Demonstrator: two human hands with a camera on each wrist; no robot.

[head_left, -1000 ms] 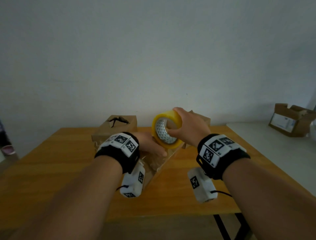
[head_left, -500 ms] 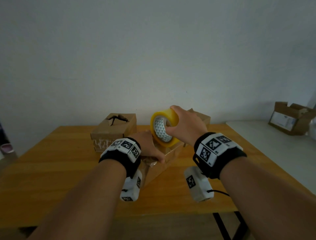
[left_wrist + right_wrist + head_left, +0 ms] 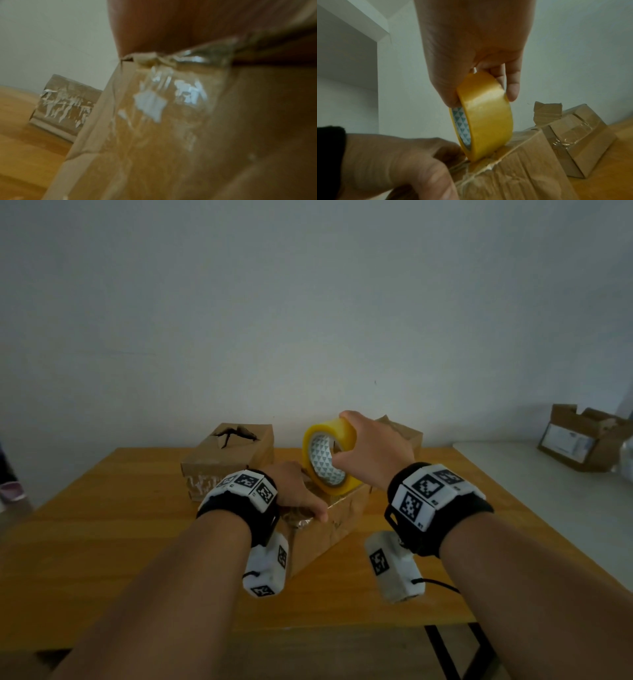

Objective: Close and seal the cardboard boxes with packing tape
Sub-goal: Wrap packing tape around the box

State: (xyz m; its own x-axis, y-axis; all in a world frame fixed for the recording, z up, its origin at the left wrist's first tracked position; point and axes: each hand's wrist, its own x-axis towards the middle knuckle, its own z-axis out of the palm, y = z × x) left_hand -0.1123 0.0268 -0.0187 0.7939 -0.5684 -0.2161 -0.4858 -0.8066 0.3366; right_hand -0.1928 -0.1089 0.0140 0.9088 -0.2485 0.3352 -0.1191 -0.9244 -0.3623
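My right hand (image 3: 363,453) grips a yellow roll of packing tape (image 3: 330,455) upright, thumb in its core and fingers over the outer face. In the right wrist view the roll (image 3: 485,116) touches the top edge of a crumpled cardboard box (image 3: 518,171), tape running under it. My left hand (image 3: 294,491) lies on top of that box (image 3: 329,529), thumb (image 3: 426,180) pressing the tape at the near corner. In the left wrist view, clear tape shines on the box side (image 3: 154,102) below the palm.
A second cardboard box (image 3: 227,460) with a torn top stands behind on the left of the wooden table (image 3: 102,525). A third taped box (image 3: 573,134) sits behind on the right. An open carton (image 3: 589,440) rests on a white surface far right.
The roll has come down from above the box onto its top edge and moved slightly away from me. My left hand stayed pressing on the box's near corner.
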